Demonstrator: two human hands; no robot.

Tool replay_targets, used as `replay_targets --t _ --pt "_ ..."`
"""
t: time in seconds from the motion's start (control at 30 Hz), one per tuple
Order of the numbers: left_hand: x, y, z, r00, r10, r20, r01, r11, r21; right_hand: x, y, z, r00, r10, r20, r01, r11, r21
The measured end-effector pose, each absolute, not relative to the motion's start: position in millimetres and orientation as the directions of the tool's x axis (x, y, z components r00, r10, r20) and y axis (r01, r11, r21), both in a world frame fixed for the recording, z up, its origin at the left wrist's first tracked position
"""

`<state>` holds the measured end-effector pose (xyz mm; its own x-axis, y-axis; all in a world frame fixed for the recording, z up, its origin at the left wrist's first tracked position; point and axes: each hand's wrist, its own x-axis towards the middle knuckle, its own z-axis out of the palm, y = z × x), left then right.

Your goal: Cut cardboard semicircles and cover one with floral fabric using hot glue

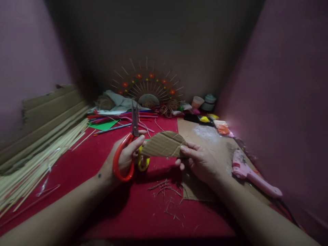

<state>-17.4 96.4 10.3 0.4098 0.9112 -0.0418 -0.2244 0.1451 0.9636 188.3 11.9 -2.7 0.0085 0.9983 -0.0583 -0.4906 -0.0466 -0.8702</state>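
My left hand (128,150) is closed round a pair of scissors (135,124) with a red handle loop, its blades pointing up and slightly parted. A yellow loop (143,164) shows beside those fingers; it looks like the second handle. My right hand (196,155) pinches the right end of a half-round piece of corrugated cardboard (165,145), thumb on top. The left tip of this piece reaches my left fingers, and I cannot tell whether they grip it. Below it, thin brown cardboard scraps (165,187) lie scattered on the red cloth (153,218).
Bamboo sticks (51,160) and stacked cardboard (51,109) lie left. A pink glue gun (253,174) rests right, by a cardboard sheet (207,140). Behind stand a stick fan with flowers (148,82), twine (169,108), pipe cleaners (123,118) and a cup (197,102).
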Motion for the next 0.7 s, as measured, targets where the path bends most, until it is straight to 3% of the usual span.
replay_targets --t 0.43,0.7 --pt "-19.7 95.9 14.2 0.432 0.9 -0.055 -0.212 0.16 0.964 187.2 11.2 -1.5 0.07 0.995 -0.074 -0.472 -0.033 -0.881" --pt "-17.5 83.1 31.6 0.359 0.933 -0.024 -0.11 0.067 0.992 189.4 15.0 -5.3 0.013 0.999 -0.03 -0.501 -0.019 -0.865"
